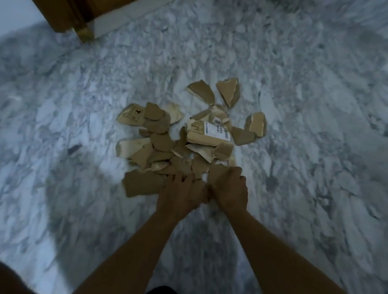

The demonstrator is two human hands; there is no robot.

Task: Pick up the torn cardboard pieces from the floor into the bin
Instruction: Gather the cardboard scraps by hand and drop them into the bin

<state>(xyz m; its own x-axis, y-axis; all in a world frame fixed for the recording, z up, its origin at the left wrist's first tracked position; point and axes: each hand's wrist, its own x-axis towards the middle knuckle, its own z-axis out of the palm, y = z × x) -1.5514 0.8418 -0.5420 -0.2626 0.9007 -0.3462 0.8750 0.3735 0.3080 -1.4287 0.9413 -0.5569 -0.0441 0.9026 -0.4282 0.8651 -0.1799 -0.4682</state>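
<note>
Your right hand was closed, knuckles up, with its fingers curled over the near edge of one of the torn cardboard pieces. Your left hand had its fingers bent down, tips on the pieces just beside it. With the blur, I cannot tell whether it gripped anything or only touched.

The pieces lay in a loose, overlapping heap on the grey marbled floor, brown and ragged-edged. A labelled piece sat right of the middle, and a broad piece lay at the near left, next to your left hand. A few scraps lay apart at the far side.

Both forearms reached forward and converged, so your hands were side by side, backs up, at the heap's near edge. A wooden door frame stood at the far left.
</note>
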